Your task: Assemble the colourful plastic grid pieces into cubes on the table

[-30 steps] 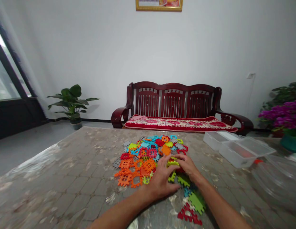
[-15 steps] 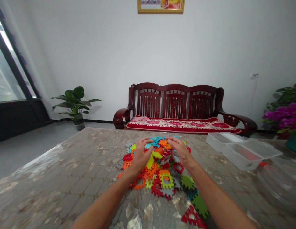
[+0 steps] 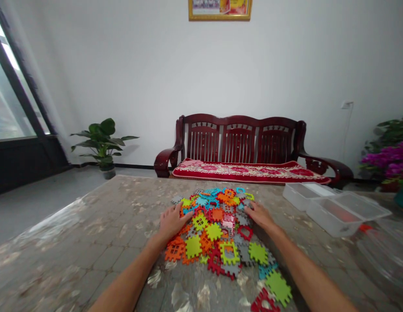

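Interlocking plastic tiles [image 3: 214, 232] heaped on bench [image 3: 91, 234] between left hand [image 3: 171, 222] and right hand [image 3: 261, 217], both with fingers apart at pile edges. Translucent plastic box [image 3: 331, 224], right: reddish-orange contents [image 3: 338, 211], too blurred to identify.

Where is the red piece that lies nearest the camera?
In the head view, the red piece lies on the table at the picture's bottom edge, right of centre, just below and left of a solid green piece.

Hands [image 3: 172, 223] flank colourful toothed pieces [image 3: 214, 232] piled on a table [image 3: 94, 229].
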Motion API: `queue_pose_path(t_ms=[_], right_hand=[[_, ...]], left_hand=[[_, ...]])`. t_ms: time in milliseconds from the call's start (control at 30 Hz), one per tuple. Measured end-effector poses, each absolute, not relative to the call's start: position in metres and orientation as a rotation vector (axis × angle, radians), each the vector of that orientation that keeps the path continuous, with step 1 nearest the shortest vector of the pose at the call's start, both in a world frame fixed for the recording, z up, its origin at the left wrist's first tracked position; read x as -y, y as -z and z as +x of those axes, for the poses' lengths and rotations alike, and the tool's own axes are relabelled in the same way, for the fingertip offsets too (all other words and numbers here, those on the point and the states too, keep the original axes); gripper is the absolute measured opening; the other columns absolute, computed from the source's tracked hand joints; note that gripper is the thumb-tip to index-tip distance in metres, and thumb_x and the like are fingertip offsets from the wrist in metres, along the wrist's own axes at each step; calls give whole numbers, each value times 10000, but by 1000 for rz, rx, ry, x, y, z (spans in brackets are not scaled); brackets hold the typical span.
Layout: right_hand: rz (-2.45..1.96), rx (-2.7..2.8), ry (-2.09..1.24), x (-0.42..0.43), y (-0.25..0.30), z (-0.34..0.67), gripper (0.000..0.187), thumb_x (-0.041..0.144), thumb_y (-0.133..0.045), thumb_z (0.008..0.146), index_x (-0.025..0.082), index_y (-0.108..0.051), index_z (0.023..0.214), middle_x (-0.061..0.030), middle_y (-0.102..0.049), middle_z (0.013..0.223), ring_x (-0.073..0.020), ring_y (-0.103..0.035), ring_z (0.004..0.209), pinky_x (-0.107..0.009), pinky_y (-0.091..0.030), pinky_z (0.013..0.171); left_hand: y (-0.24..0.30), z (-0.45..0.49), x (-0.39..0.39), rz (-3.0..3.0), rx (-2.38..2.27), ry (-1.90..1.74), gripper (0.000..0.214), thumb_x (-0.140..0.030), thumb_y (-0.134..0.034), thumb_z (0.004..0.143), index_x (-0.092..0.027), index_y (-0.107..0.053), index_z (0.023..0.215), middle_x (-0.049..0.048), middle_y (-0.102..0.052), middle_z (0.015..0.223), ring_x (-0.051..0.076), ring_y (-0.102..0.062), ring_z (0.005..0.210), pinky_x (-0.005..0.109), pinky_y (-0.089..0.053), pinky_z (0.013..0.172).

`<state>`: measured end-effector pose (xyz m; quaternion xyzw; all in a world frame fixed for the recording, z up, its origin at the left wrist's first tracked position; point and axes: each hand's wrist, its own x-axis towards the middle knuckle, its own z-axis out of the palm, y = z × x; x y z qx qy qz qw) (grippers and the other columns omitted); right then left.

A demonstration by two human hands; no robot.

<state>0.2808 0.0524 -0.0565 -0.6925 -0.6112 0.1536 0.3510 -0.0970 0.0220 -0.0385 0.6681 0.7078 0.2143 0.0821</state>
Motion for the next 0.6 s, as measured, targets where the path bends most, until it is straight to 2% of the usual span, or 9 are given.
queue_pose_path(t_ms=[167, 267, 367, 500, 600], right_hand=[[-1842, 1721, -385, -39, 53, 248, 370, 528, -615, 822, 274, -760, 1049, -68, -756, 1105, -306, -671, 1054, -447, -456, 981], [-1745, 1710, -496, -33, 48, 235, 387, 541, -610, 820, 258, -771, 1029, -60, -769, 1043, -291, -678, 1020, -421, -470, 962], [-1613, 1715, -622, -30, 46, 226, 438, 544, -592, 827, 240, -757, 1095, -54, -766, 1047, -276, -675, 1015, -406, -484, 951], [-1607, 1785, -582, -24, 43, 212, 612, 523, -713, 720, 212, -700, 1246, -97, -714, 1213, -322, -607, 1169, -455, -431, 1048], [-1649, 1800, -513, -19, 41, 203, 694, 425, -774, 642, 196, -677, 1290, -120, -686, 1259, -358, -533, 1265, -485, -410, 1073]], left_hand=[[42, -86, -27, 1903, -1906, -950, 554, -555, -592, 823, -200, -629, 1248, 131, -588, 1364, 282, -559, 1271, 397, -417, 1079], [42, -77, -27, 1842, -1785, -1107, 558, -551, -638, 781, -175, -650, 1193, 142, -538, 1367, 289, -517, 1318, 389, -412, 1100], [40, -65, -25, 1837, -1678, -1138, 600, -516, -714, 718, -174, -645, 1207, 150, -493, 1396, 315, -473, 1359, 412, -404, 1115], [37, -47, -20, 1895, -1585, -1102, 689, -365, -817, 599, -210, -630, 1244, 135, -450, 1468, 344, -415, 1408, 456, -373, 1144], [36, -35, -19, 1903, -1575, -1110, 672, -240, -820, 563, -226, -649, 1212, 119, -432, 1492, 336, -433, 1395, 452, -378, 1141]])
